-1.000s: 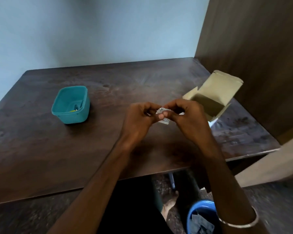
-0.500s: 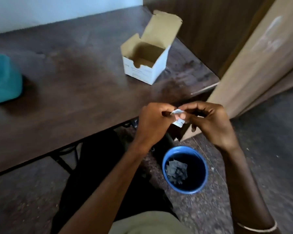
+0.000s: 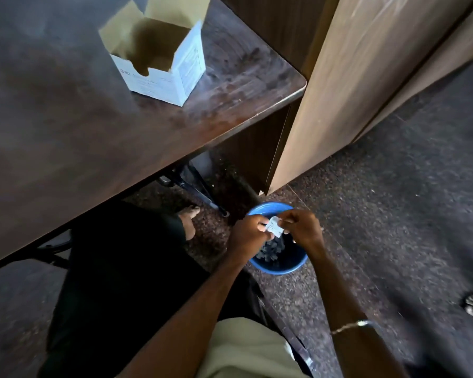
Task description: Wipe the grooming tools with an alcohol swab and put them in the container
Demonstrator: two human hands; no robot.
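– Where's the swab packet (image 3: pixel 274 228) right now?

– Above the blue bucket (image 3: pixel 277 266) on the floor, held between both hands. The left hand (image 3: pixel 250 234) has its grip clamped on the packet's left edge, fingers curled round it; the right hand (image 3: pixel 302 227) pinches the top right corner, thumb and fingers pressed together on it

– And what's in the bucket?

– A heap of dark, crumpled scraps; I can't tell just what they are from here

– The box?

– An open cardboard box (image 3: pixel 161 64), flaps up, stands on the tabletop (image 3: pixel 66 118), well up and to the left of the bucket, near the tabletop's rounded corner

– Anything else near the bucket?

– A pale wooden panel (image 3: pixel 352 77) rises just behind it, and a bare foot (image 3: pixel 187 221) rests on the speckled floor (image 3: pixel 393 214) to its left, under the tabletop's edge. There's a thin bangle (image 3: pixel 351 326) on the right wrist, nearer than the bucket
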